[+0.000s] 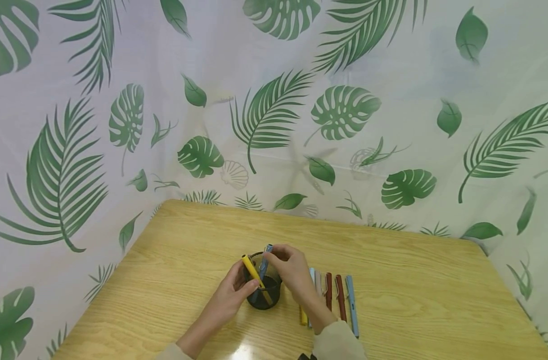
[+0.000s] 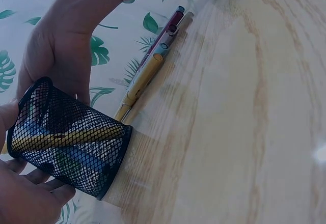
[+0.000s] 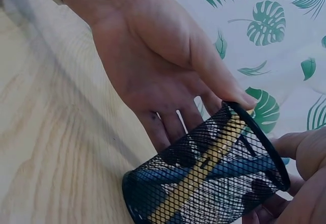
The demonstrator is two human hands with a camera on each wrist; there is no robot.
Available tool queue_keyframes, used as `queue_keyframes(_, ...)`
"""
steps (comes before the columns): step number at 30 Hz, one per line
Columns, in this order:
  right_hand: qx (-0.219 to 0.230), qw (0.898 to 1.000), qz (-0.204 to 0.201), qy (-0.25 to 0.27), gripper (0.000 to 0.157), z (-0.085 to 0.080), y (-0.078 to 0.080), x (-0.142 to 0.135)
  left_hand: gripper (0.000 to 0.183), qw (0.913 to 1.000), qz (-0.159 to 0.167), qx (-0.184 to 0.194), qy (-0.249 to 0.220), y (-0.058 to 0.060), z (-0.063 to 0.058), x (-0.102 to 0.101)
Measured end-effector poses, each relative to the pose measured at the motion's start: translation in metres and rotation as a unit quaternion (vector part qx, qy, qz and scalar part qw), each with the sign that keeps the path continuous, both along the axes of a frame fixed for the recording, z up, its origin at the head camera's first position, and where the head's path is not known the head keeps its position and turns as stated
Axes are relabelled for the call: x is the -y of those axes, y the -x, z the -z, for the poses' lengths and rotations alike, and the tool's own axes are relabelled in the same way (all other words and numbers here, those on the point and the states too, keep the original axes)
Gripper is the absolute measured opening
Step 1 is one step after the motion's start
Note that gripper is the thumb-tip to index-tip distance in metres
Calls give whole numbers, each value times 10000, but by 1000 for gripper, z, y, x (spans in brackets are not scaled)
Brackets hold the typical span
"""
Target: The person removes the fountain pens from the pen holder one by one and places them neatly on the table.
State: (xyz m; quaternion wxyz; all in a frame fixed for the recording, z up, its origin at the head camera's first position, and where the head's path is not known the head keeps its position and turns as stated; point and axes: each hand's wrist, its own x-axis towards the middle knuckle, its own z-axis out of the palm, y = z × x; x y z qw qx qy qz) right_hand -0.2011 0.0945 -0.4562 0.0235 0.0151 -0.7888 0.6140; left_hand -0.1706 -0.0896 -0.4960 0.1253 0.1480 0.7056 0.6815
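My left hand (image 1: 230, 295) grips a black mesh pen cup (image 1: 261, 301), its thumb on the near side at the rim. The cup stands at a slight tilt on the wooden table. A yellow pen (image 1: 252, 270) leans in it, its top sticking out above the rim next to my left hand. With thumb and fingers at the cup's mouth, my right hand (image 1: 293, 268) pinches the upper end of a blue pen (image 1: 262, 270). That pen's lower part is inside the cup and shows through the mesh in the right wrist view.
Right of the cup, several pens lie side by side, among them dark red pens (image 1: 340, 295), a blue pen (image 1: 352, 306) and a yellow pen (image 1: 303, 317). My right forearm partly covers them. A leaf-patterned curtain (image 1: 274, 165) borders the table (image 1: 418, 300) behind and at left.
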Motion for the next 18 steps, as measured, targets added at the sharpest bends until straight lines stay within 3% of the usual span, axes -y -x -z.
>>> queue_keyframes(11,-84,9998,-53,143,27,2,-4,0,76,10000,-50,-34,50,-1,0,0)
queue_keyframes(18,-86,9985,294,450,31,-2,-7,-13,76,9998,-158,-6,109,-1,-1,0)
